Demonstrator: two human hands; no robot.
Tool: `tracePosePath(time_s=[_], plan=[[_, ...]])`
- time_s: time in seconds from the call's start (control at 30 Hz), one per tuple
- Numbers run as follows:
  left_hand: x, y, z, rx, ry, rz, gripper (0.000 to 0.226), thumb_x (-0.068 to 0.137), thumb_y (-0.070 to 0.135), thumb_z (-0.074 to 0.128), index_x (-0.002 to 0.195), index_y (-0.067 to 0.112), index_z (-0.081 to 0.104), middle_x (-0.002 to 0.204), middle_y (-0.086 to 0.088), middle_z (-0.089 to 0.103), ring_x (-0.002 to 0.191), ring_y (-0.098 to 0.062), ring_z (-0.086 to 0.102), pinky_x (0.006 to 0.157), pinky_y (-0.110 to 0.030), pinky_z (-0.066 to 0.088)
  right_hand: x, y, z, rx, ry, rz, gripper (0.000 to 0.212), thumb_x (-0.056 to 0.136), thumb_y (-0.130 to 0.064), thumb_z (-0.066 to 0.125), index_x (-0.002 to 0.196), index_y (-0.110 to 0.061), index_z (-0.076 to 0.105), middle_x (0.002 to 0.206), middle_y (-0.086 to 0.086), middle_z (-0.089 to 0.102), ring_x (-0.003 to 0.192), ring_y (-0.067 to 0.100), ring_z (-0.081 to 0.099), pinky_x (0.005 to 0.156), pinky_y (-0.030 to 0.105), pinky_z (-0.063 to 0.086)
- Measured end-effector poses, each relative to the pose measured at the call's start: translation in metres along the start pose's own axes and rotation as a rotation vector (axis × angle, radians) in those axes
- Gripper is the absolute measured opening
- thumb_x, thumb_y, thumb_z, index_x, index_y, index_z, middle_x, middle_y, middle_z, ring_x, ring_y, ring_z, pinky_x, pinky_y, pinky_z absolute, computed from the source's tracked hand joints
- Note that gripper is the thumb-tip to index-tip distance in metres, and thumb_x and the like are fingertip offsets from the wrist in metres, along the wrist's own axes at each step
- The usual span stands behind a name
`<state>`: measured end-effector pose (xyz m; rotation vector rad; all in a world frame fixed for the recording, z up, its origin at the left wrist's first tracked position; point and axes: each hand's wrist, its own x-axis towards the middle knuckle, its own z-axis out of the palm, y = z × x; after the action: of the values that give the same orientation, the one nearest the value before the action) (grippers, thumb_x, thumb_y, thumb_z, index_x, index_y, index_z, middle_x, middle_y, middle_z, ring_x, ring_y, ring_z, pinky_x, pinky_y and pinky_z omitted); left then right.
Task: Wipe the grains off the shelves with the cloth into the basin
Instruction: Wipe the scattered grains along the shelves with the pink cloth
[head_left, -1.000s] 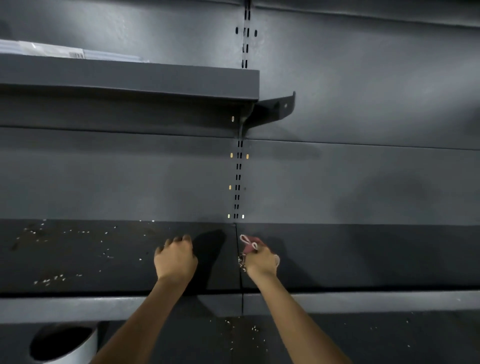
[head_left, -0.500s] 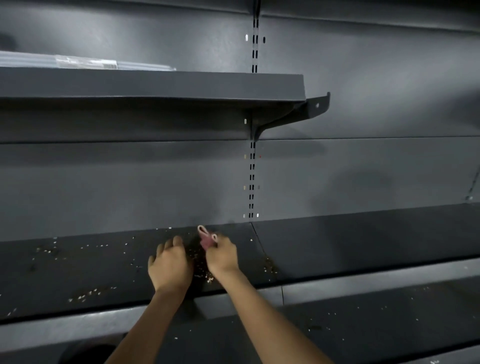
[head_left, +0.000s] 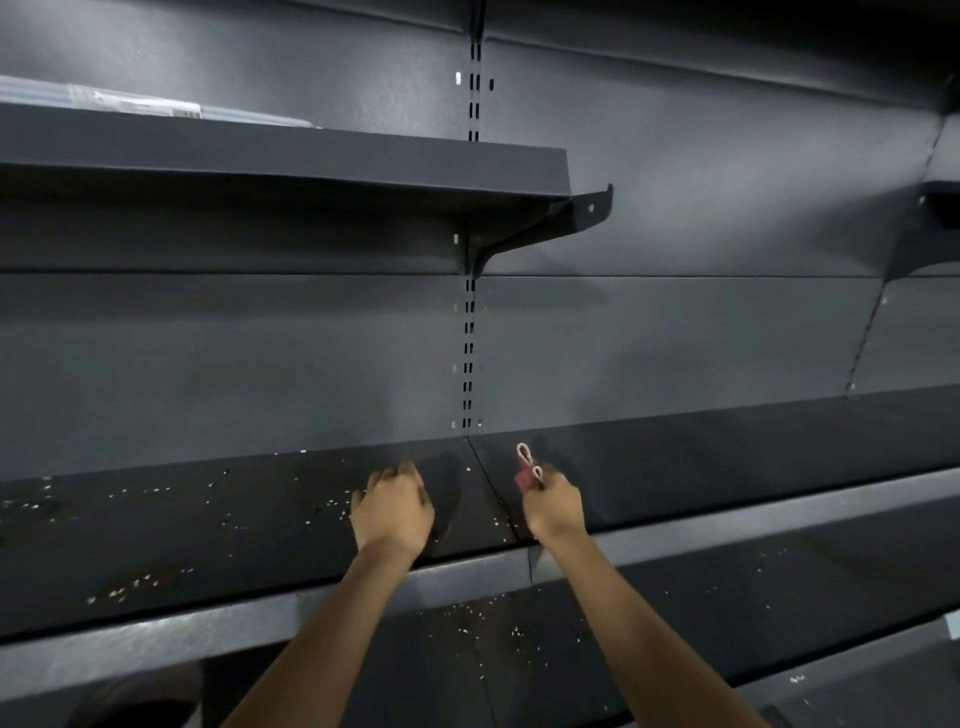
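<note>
The grains (head_left: 332, 506) lay scattered on the shelf (head_left: 208, 530), mostly left of both hands. The right hand (head_left: 555, 505) pinched the cloth (head_left: 525, 475) near the seam; the left hand (head_left: 394, 506), curled and holding nothing visible, was nearer them.

— Where is the cloth (head_left: 525, 475)?
— It is small, reddish-pink with a pale looped edge, bunched up and sticking out above the fingers of the right hand (head_left: 555, 506), just right of the seam on the middle shelf (head_left: 727, 457).
— And the grains (head_left: 332, 506)?
— Pale, tiny, scattered over the left part of this dark shelf, beside the left hand (head_left: 393, 512). More grains lie on the lower shelf (head_left: 675, 639), under the hands.
— The basin?
— I cannot tell it surely.
</note>
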<state>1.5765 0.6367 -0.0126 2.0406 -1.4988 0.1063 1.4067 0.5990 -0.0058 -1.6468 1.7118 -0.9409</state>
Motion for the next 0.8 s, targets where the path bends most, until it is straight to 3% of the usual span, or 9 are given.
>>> tracePosePath(time_s=[0.1,0.2,0.27,0.33,0.43,0.5,0.6,0.7,0.8], plan=[[0.002,-0.003,0.006,0.057,0.01,0.01,0.02,0.089,0.017,0.046,0.104,0.019,0.059,0.105,0.0,0.064,0.107,-0.017,0.054,0.091,-0.035,0.042,-0.009,-0.012,0.009,-0.165,-0.052,-0.073,0.03,0.097,-0.01,0.043,0.124,-0.015,0.052,0.094,0.001,0.061,0.075,0.01,0.057,0.054,0.009,0.033],[0.003,-0.005,0.007,0.064,0.01,-0.031,0.021,0.087,0.016,0.05,0.105,0.018,0.06,0.106,-0.001,0.064,0.108,-0.019,0.054,0.092,-0.038,0.043,-0.021,-0.028,0.029,-0.193,-0.112,-0.132,0.032,0.096,-0.01,0.042,0.126,-0.015,0.052,0.111,0.006,0.064,0.1,0.019,0.061,0.074,0.02,0.039],[0.004,-0.005,0.007,0.073,0.0,-0.053,0.022,0.085,0.015,0.054,0.105,0.018,0.06,0.107,-0.002,0.063,0.11,-0.02,0.053,0.093,-0.039,0.043,-0.023,-0.038,0.035,-0.181,-0.144,-0.159,0.029,0.097,-0.015,0.041,0.122,-0.013,0.056,0.113,0.01,0.064,0.104,0.025,0.061,0.084,0.028,0.044],[0.004,-0.006,0.006,0.086,0.003,-0.068,0.023,0.083,0.015,0.057,0.105,0.018,0.061,0.108,-0.002,0.064,0.11,-0.021,0.053,0.092,-0.038,0.043,-0.015,-0.041,0.035,-0.087,-0.188,-0.126,0.029,0.096,-0.024,0.043,0.114,-0.01,0.062,0.107,0.013,0.066,0.094,0.025,0.063,0.084,0.031,0.05],[0.003,-0.007,0.006,0.086,0.012,-0.07,0.024,0.084,0.015,0.058,0.107,0.019,0.061,0.108,-0.001,0.064,0.11,-0.019,0.053,0.092,-0.036,0.043,0.001,-0.041,0.021,0.087,-0.189,-0.09,0.03,0.096,-0.031,0.044,0.099,-0.007,0.062,0.086,0.007,0.064,0.065,0.013,0.057,0.062,0.024,0.052],[0.003,-0.007,0.006,0.08,0.017,-0.058,0.025,0.083,0.013,0.057,0.107,0.019,0.061,0.108,0.0,0.064,0.11,-0.018,0.053,0.091,-0.035,0.042,0.012,-0.035,0.007,0.065,-0.103,-0.079,0.027,0.098,-0.032,0.043,0.092,-0.01,0.058,0.078,0.004,0.059,0.056,0.009,0.05,0.052,0.022,0.048],[0.001,-0.006,0.005,0.065,0.019,-0.047,0.024,0.083,0.014,0.058,0.107,0.019,0.061,0.107,0.0,0.064,0.109,-0.018,0.054,0.091,-0.035,0.042,0.021,-0.019,-0.008,-0.101,-0.019,-0.052,0.026,0.1,-0.027,0.038,0.091,-0.01,0.054,0.075,0.004,0.056,0.056,0.01,0.05,0.051,0.025,0.044],[0.0,-0.006,0.005,0.058,0.022,-0.035,0.024,0.083,0.014,0.058,0.107,0.019,0.06,0.107,0.001,0.064,0.108,-0.017,0.054,0.091,-0.033,0.042,0.015,-0.008,0.003,-0.245,-0.079,-0.06,0.021,0.099,-0.02,0.037,0.104,-0.014,0.056,0.08,0.002,0.057,0.064,0.013,0.054,0.067,0.031,0.05],[0.0,-0.005,0.004,0.06,0.018,-0.03,0.026,0.083,0.015,0.059,0.108,0.02,0.06,0.107,0.002,0.064,0.108,-0.016,0.054,0.091,-0.032,0.043,0.0,-0.018,0.03,-0.282,-0.149,-0.143,0.026,0.097,-0.021,0.039,0.115,-0.021,0.057,0.096,0.004,0.064,0.086,0.021,0.063,0.084,0.033,0.049]])
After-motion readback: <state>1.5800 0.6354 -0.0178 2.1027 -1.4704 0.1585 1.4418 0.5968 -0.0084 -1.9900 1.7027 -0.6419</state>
